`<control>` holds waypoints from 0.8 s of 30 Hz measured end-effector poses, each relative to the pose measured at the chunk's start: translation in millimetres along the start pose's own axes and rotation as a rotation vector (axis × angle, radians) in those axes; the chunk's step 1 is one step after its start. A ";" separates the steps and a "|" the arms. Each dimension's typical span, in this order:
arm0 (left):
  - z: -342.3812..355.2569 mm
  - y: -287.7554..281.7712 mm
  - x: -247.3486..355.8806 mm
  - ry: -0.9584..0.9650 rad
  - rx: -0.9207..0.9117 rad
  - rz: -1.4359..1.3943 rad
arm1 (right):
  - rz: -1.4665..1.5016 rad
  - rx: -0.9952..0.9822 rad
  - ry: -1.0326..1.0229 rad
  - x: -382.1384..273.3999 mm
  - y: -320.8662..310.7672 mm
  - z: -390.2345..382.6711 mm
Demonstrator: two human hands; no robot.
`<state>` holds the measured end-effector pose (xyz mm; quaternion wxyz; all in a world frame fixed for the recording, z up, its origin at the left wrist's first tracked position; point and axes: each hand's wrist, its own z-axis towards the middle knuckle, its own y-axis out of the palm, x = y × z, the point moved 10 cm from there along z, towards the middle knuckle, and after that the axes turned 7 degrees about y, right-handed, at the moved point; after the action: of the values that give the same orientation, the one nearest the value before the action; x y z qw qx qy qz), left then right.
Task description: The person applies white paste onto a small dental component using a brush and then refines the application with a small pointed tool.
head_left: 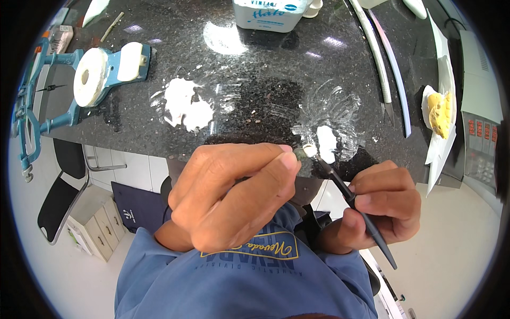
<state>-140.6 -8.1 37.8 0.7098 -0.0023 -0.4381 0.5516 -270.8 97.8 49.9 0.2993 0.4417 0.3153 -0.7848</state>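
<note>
My left hand (239, 194) is closed, its thumb and forefinger pinching a small dark-green piece (300, 153) that carries a white, tooth-like cap (309, 150). In my right hand (388, 204) a slim tool with a black handle (351, 201) is held like a pen. The tool's narrow tip points up and left and meets or nearly meets the white cap; whether it is a brush or a carver is too small to tell. Just beyond, a white paste patch (326, 143) lies on the dark speckled counter (260, 101), with smears around it.
A larger white heap (186, 106) lies to the left. Further left stands a blue dental articulator (109, 74) with white plaster mounts. A white tub (271, 16) is at the back. Hoses (380, 58), a yellow dental cast (441, 114) on paper and a control unit (481, 127) occupy the right.
</note>
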 end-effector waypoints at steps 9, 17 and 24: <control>2.1 -0.2 1.1 0.011 -0.020 -0.021 | 0.039 0.110 0.006 -4.9 -13.8 -0.8; 3.9 -8.1 -2.4 0.022 0.140 -0.009 | -0.028 0.327 0.376 20.7 -32.8 -14.0; 7.0 -7.7 -1.4 0.026 0.127 -0.014 | -0.059 0.250 0.356 21.7 -31.2 -12.8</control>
<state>-138.9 -15.6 44.9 0.7181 0.0386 -0.3930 0.5730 -297.0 122.7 32.7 0.1586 0.5977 0.2764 -0.7357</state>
